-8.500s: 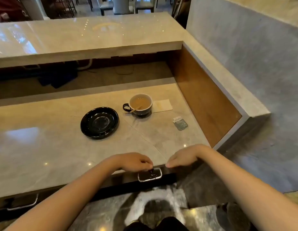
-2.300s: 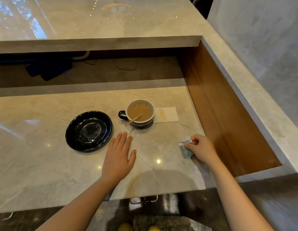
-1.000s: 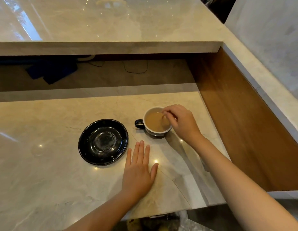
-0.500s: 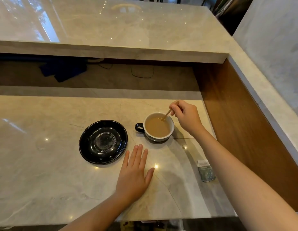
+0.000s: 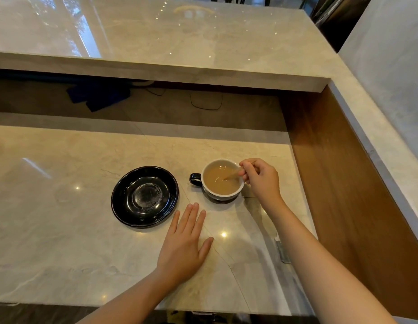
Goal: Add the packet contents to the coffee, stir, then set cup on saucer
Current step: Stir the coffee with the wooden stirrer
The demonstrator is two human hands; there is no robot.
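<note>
while the stirrer (image 5: 232, 175) is pinched between the fingertips of the right hand (image 5: 261, 181) and dipped at a slant into the coffee (image 5: 221, 181), the stirring step is judged to be in hand. the cup (image 5: 223, 182) is shown standing on the surface (image 5: 63, 230), its handle turned toward the saucer (image 5: 145, 197), which lies just beside it to the left, apart from it and bare. the right hand is placed at the cup's right rim, above the rim, not gripping it. the left hand (image 5: 184, 244) is laid flat on the surface, fingers spread slightly, palm down, near the saucer's near edge and in front of the cup, holding nothing. a packet (image 5: 282, 251) is seen only in part beside the right forearm, near the surface's right edge; whether it has been emptied cannot be told. for the next move, the stirrer is expected to be released or set aside, the cup to be lifted level by its handle, and then lowered onto the saucer's centre well; a full cup calls for a slow, steady carry.
</note>
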